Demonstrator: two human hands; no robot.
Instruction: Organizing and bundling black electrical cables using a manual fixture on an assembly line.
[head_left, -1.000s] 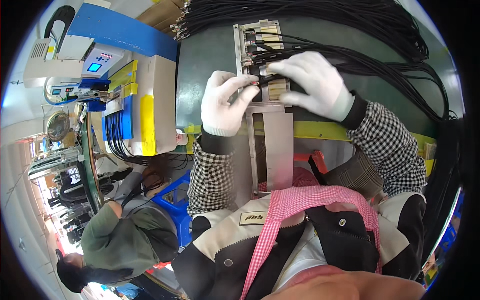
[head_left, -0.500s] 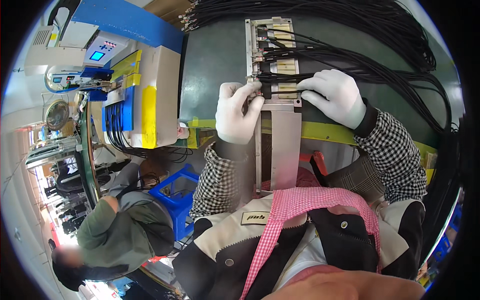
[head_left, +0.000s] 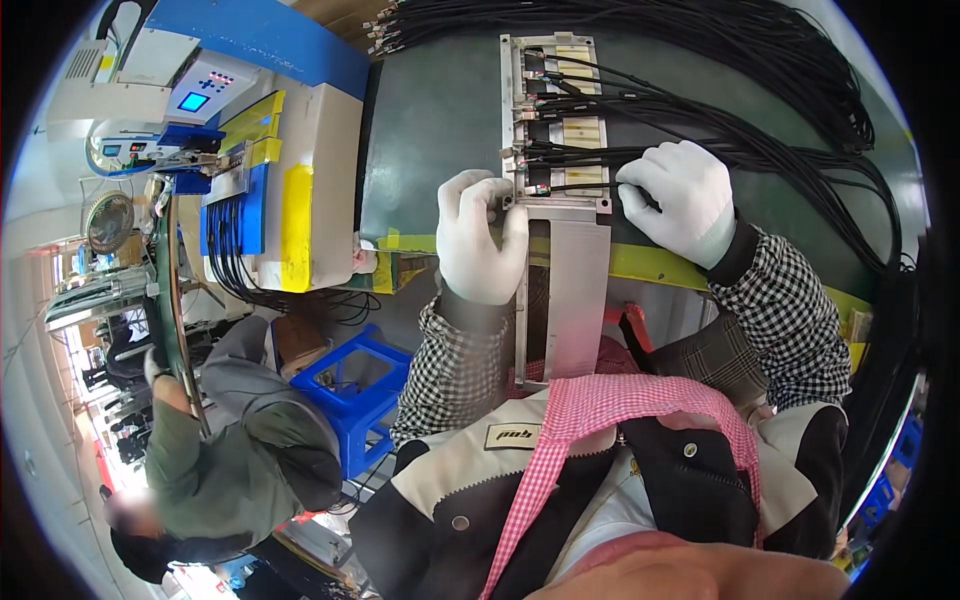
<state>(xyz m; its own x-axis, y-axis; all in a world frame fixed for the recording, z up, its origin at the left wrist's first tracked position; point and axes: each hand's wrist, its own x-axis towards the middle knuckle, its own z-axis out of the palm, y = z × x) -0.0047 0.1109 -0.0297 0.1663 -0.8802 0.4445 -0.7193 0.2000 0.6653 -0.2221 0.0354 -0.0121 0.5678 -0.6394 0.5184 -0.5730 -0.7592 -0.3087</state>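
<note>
A long metal fixture plate [head_left: 570, 290] runs from the dark green table [head_left: 430, 130] toward my body, and several black cables [head_left: 700, 110] are plugged into slots at its far end. My left hand [head_left: 480, 235], in a white glove, grips the left edge of the plate just below the connectors. My right hand [head_left: 680, 200], also gloved, rests on the black cables at the right side of the fixture, fingers curled over them.
A white and blue machine [head_left: 260, 170] with yellow tape and a small screen stands to the left of the table. Below it sits a blue plastic stool [head_left: 355, 385]. A person in a green-grey jacket [head_left: 220, 450] bends low at the lower left. A large bundle of black cables [head_left: 820, 90] fills the far right.
Both hands have slid down toward the near end of the connector block. My right hand has shifted right, off the connectors and onto the cables. The view has shifted, so the fixture sits further right.
</note>
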